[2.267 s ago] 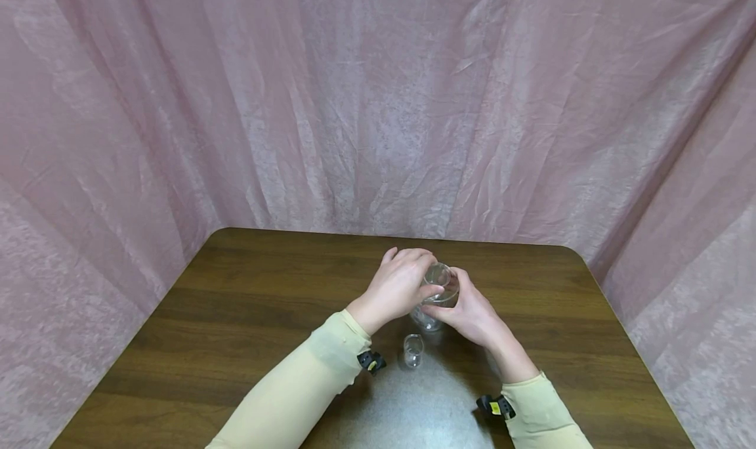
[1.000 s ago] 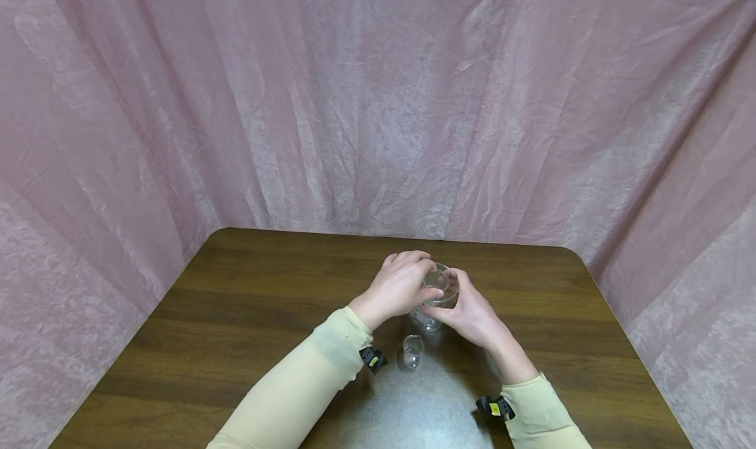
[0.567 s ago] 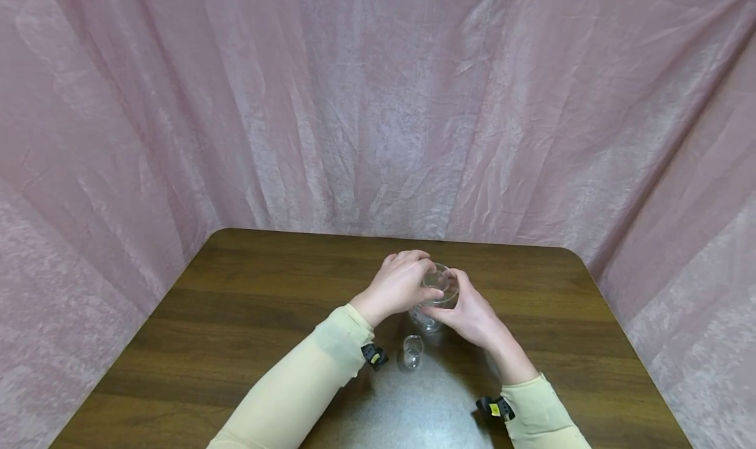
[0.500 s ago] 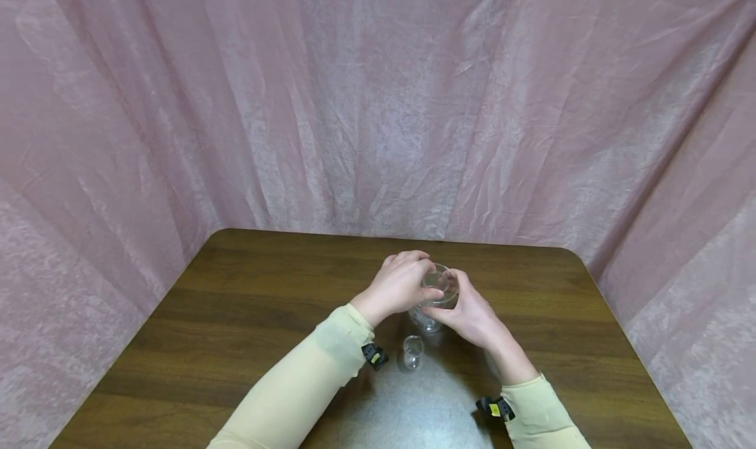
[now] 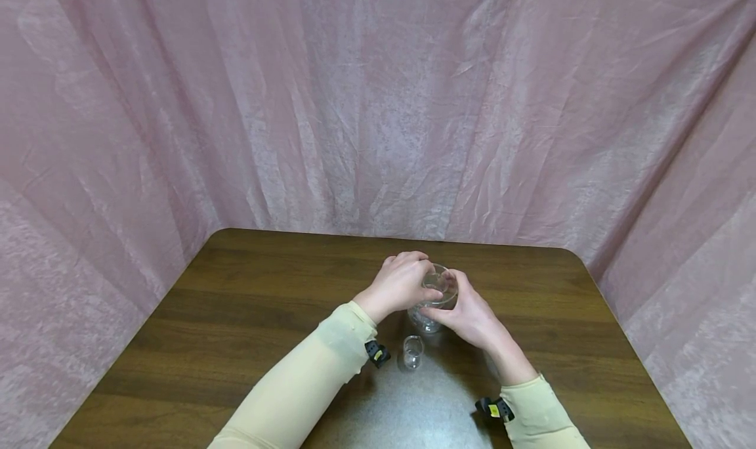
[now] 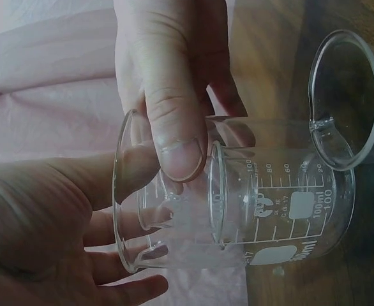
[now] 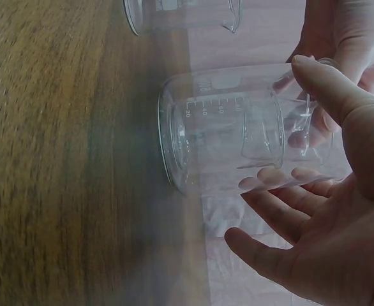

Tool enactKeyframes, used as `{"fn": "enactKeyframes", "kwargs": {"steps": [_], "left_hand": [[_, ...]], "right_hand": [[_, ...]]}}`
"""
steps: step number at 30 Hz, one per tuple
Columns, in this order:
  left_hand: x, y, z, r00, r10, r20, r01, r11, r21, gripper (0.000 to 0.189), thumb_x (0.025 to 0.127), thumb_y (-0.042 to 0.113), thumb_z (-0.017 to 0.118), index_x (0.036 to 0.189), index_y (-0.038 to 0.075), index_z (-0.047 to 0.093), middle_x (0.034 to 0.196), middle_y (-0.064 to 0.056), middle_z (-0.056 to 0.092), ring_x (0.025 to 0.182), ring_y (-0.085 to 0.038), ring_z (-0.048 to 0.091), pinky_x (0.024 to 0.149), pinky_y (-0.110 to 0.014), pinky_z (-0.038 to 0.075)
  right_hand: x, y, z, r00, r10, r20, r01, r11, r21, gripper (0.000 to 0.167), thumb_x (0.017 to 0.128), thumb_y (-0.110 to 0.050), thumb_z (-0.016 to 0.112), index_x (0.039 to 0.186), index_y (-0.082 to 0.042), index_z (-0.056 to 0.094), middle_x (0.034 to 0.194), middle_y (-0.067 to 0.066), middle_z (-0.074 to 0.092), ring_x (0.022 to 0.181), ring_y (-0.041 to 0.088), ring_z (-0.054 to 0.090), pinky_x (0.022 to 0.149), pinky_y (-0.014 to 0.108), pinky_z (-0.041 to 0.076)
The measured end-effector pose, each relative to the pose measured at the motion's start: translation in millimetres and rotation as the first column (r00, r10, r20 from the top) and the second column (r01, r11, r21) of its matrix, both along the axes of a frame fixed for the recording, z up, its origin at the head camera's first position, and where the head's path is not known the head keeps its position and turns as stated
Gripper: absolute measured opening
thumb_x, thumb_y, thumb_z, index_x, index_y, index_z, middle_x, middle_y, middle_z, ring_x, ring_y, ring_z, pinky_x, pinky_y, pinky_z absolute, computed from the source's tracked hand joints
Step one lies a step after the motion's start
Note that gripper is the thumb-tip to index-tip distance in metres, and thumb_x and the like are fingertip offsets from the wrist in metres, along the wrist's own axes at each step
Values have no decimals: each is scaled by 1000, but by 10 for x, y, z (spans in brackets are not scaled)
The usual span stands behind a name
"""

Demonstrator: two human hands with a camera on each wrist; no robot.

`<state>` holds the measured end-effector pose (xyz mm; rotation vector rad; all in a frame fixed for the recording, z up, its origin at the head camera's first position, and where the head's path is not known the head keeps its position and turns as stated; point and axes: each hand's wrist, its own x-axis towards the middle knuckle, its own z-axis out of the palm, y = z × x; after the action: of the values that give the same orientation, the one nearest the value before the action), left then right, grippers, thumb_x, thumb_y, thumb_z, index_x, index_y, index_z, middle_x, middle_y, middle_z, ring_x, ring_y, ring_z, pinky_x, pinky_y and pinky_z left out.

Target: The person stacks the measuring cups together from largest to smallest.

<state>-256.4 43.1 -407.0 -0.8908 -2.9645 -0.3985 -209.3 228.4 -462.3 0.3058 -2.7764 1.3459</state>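
Observation:
A large clear glass beaker [image 5: 426, 323] stands upright on the wooden table. My right hand [image 5: 472, 314] grips it around its upper side, thumb toward me and fingers on the far wall. Inside it sits a 100 ml beaker [image 6: 302, 205] with white markings. From above, my left hand [image 5: 398, 285] pinches a smaller beaker [image 7: 311, 152] between thumb and fingers, its lower part within the large beaker's rim. In the left wrist view, the left fingertips [image 6: 152, 252] show through the glass. I cannot tell whether the held beaker touches the 100 ml one.
Another small glass beaker [image 5: 413, 353] with a spout stands on the table, nearer to me than the large one. The brown wooden table [image 5: 266, 291] has rounded far corners. Pink curtains [image 5: 378, 107] hang around it.
My left hand has shifted slightly, and the small beaker in it sits a little lower in the large one. The right hand keeps nearly the same hold; the near beaker has stayed put.

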Motion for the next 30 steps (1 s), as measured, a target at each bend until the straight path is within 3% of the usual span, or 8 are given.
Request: {"fn": "enactKeyframes", "kwargs": {"steps": [17,30], "left_hand": [[-25,32,5,1000,8,13,-8,999,-35,44,97,53,84,128,21,81,153,-4,65,144,-30,56,117,-56,46],[-58,61,2,1000,1,13,-1,999,-38,39,94,51,87,121,24,85,139,4,72,133,-26,64,110,-54,50]], "right_hand": [[-3,7,2,1000,10,2,-10,1000,-4,87,91,-41,93,151,-1,43,146,21,62,138,39,59,113,60,46],[-14,20,2,1000,-4,20,4,1000,14,92,91,-44,92,154,-1,42,149,23,60,139,41,58,114,60,45]]}}
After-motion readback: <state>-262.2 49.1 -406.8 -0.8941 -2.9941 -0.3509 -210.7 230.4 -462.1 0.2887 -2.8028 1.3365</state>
